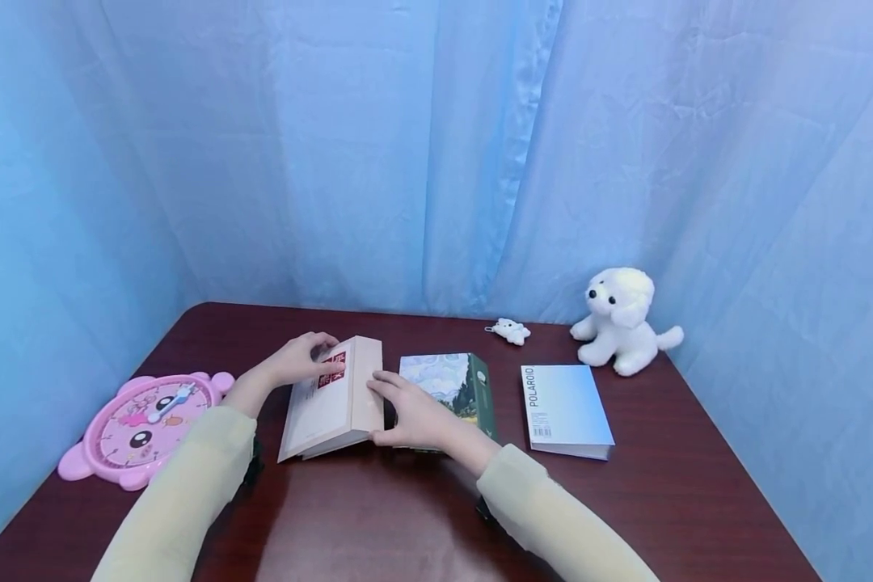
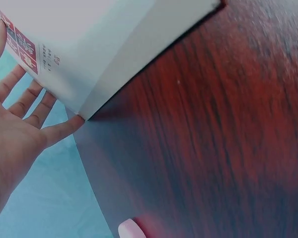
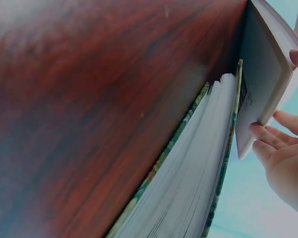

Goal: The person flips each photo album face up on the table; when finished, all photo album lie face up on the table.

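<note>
A thick cream book (image 1: 323, 416) with a red-and-black title block stands tilted above the table, its spine raised toward the right. My left hand (image 1: 294, 361) grips its left and far side, thumb on the cover and fingers by the edge (image 2: 25, 96). On the spine side, my right hand (image 1: 418, 412) holds the raised edge between thumb and fingers, as the right wrist view shows of the book (image 3: 263, 74). Just right of it lies a green book with a painted landscape cover (image 1: 436, 376), partly hidden by the right hand; its pages (image 3: 188, 163) face the right wrist camera.
At the left lies a pink cartoon clock (image 1: 153, 428). To the right are a blue-white POLAROID album (image 1: 567, 408), a small white plush charm (image 1: 511, 331) and a white plush dog (image 1: 622, 323). Blue curtains (image 1: 356, 162) surround the dark red wooden table (image 1: 378, 517).
</note>
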### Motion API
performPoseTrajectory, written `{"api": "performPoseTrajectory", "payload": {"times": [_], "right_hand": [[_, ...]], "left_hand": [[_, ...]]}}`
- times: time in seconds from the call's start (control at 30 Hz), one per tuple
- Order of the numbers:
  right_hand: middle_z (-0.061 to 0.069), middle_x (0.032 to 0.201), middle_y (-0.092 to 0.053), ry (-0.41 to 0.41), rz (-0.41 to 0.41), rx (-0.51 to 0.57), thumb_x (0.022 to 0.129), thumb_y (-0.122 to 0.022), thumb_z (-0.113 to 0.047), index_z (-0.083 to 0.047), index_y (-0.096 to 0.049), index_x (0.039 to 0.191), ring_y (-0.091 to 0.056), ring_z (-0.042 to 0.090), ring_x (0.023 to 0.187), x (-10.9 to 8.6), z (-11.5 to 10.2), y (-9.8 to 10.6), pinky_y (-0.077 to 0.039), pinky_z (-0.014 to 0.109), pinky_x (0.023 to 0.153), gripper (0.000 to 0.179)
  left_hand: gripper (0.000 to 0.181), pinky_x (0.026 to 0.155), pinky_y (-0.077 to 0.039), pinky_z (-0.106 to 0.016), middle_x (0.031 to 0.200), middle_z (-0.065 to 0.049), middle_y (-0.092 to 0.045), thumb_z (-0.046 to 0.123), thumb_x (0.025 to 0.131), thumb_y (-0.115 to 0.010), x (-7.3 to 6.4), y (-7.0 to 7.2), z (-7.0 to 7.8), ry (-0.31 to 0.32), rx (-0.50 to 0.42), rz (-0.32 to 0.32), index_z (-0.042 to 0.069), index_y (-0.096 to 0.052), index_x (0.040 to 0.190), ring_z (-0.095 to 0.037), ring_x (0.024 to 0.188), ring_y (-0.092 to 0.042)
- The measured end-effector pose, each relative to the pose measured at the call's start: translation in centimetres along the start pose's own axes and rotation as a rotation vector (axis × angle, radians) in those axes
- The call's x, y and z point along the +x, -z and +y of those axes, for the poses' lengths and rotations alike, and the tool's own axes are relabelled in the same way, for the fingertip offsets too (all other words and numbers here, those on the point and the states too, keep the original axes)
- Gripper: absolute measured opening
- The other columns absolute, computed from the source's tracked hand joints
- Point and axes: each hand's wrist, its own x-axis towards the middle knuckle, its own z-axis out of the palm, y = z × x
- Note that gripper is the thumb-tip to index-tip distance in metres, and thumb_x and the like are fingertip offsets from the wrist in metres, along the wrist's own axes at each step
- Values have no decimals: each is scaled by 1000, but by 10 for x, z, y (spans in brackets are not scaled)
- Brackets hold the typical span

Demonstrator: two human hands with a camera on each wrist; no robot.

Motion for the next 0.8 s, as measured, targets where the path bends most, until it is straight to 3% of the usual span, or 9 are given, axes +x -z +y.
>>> {"api": "performPoseTrajectory", "payload": {"times": [0.2,0.37,0.53,0.8], "right_hand": [[11,147,-38,-51,58,58,77,-74,-42,-8,-44,141,-43,25,131,-3,-7,7,-43,37,102,79],[7,141,-47,-93,54,63,76,-74,-49,-13,-43,142,-49,20,126,-1,-9,11,-44,35,100,81],[4,136,-54,-65,61,66,77,-73,-50,-14,-45,141,-53,17,120,-1,-13,14,-46,32,98,78],[6,138,-50,-46,95,54,80,-70,-50,-15,-46,140,-47,20,127,-2,-19,18,-43,36,102,74]], "left_hand": [[59,91,-44,-47,117,-15,-56,44,84,-68,-3,1,3,1,-62,18,4,-54,125,-29,107,-51],[56,91,-43,-48,115,-15,-57,41,85,-68,-4,5,8,-17,-104,31,3,-54,124,-30,106,-51],[57,93,-43,-50,120,-18,-55,40,87,-66,-3,11,15,-36,-105,4,2,-51,127,-32,110,-50],[65,93,-45,-49,127,-19,-53,41,86,-67,-4,20,21,-50,-72,-26,2,-48,134,-32,115,-50]]}}
